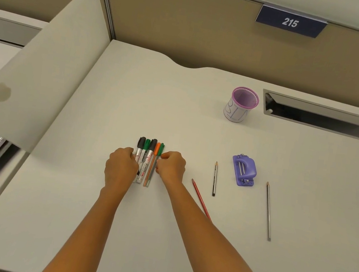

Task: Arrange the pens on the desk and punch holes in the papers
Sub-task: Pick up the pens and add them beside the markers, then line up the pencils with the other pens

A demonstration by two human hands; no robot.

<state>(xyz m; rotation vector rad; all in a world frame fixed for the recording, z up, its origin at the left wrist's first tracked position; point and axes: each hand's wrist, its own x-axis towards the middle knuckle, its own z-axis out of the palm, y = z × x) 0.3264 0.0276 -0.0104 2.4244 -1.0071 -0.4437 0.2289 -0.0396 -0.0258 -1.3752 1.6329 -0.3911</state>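
Several markers and pens (148,154) lie side by side in a tight row on the desk (157,238), caps pointing away from me. My left hand (120,166) presses against the row's left side and covers part of the leftmost marker. My right hand (171,165) is curled against the right side, fingertips on the green pen. The bundle is squeezed between both hands. A purple hole punch (244,170) sits to the right. No paper is visible on the desk.
A red pencil (201,199) lies partly under my right forearm. A dark pencil (215,179) and a grey pencil (268,211) lie near the punch. A purple mesh pen cup (241,105) stands farther back. A cable slot (322,116) opens at the back right. A rounded divider panel (43,67) rises on the left.
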